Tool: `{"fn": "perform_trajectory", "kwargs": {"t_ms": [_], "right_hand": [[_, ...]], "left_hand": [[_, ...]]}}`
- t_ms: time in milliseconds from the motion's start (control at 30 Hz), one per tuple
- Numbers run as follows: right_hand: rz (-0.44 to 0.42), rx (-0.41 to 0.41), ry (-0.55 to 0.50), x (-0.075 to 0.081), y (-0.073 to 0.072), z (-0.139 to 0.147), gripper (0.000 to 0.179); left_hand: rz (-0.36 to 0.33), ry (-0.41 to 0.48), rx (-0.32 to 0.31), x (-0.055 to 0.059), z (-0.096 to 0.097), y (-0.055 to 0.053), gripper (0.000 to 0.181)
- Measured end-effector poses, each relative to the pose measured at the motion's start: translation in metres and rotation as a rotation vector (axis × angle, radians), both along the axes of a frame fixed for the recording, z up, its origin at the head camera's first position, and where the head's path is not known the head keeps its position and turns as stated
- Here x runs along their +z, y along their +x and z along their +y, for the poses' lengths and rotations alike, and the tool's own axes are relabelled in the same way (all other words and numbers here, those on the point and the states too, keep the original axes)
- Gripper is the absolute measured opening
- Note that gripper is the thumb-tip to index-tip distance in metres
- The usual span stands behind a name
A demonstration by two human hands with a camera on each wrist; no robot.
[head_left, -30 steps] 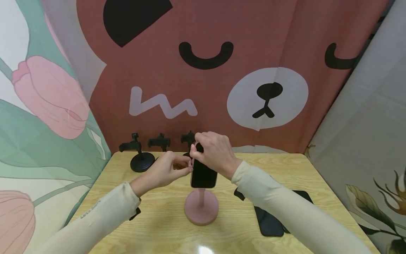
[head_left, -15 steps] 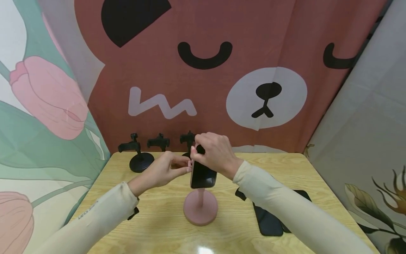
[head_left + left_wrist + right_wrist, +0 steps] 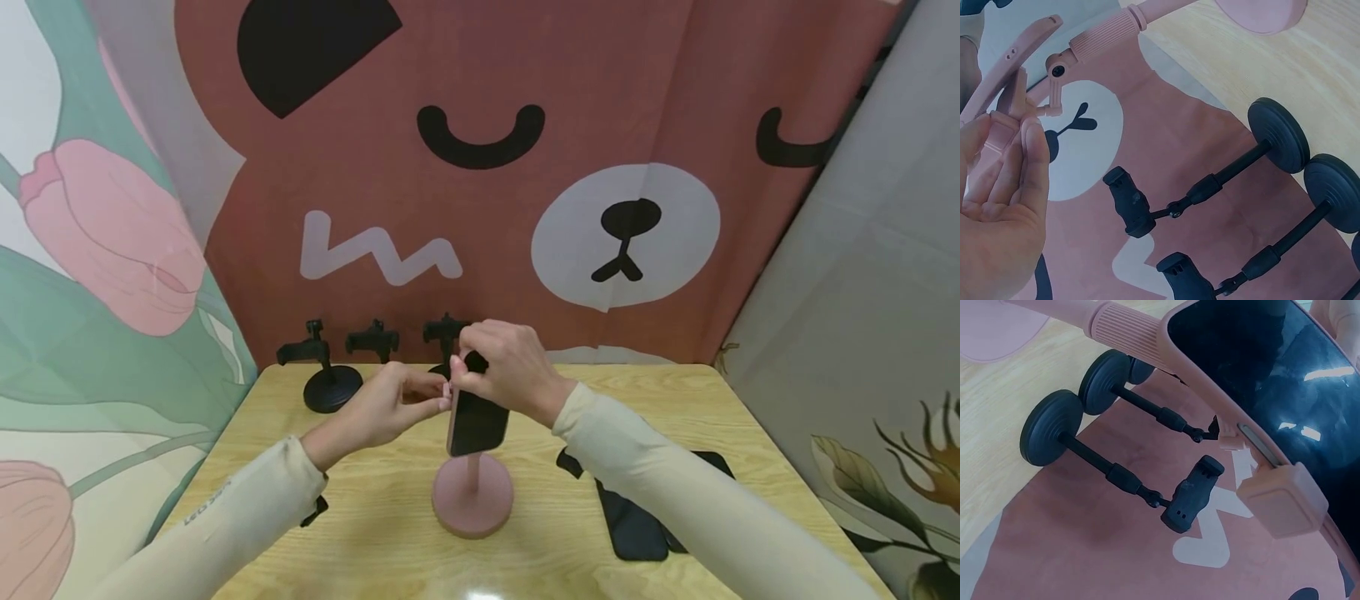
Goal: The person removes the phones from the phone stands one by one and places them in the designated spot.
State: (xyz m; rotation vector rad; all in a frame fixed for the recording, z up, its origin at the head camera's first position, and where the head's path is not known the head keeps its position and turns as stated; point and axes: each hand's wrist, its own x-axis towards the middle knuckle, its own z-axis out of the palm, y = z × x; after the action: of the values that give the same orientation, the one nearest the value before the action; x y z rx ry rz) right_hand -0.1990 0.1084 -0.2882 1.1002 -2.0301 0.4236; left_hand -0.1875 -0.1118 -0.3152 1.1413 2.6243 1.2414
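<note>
In the head view my right hand (image 3: 513, 367) grips the upper end of a black-screened smartphone (image 3: 478, 423) in a pink case. The phone stands tilted at the top of a pink phone stand (image 3: 472, 496) with a round base. My left hand (image 3: 382, 408) is at the phone's left edge. There, in the left wrist view, its thumb and fingers pinch the pink clamp end (image 3: 1000, 132) of the stand's holder. Another pink clamp end (image 3: 1282, 500) juts out at the phone's edge in the right wrist view. The right hand's grip is mostly out of that view.
Several black phone stands line the table's back edge, among them a leftmost black stand (image 3: 332, 387). Dark phones (image 3: 637, 525) lie on the wooden table (image 3: 360, 542) at the right, partly under my right sleeve. A bear-print curtain (image 3: 495, 225) hangs behind the table.
The phone has turned slightly, so its lower edge now slants and more of its pink left side shows. Both hands keep their places on it and the clamp. The head view shifts a little.
</note>
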Motion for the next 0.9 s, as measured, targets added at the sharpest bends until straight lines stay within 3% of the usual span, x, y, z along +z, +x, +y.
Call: {"fn": "perform_trajectory", "kwargs": {"t_ms": [267,567,900], "right_hand": [[-0.019,0.066,-0.011,0.0021,0.001,-0.0007,0.012],[-0.033,0.123,-0.001,0.0046,0.0045,-0.0063,0.017],[-0.012,0.163,0.018,0.0047,0.0078,-0.008,0.018]], "left_hand": [[-0.01,0.02,0.013,-0.0014,0.0024,0.0011,0.015],[-0.019,0.037,0.036,-0.0053,0.0039,0.0027,0.031],[0.004,0.036,0.038,-0.0086,0.0012,0.0015,0.029]]}}
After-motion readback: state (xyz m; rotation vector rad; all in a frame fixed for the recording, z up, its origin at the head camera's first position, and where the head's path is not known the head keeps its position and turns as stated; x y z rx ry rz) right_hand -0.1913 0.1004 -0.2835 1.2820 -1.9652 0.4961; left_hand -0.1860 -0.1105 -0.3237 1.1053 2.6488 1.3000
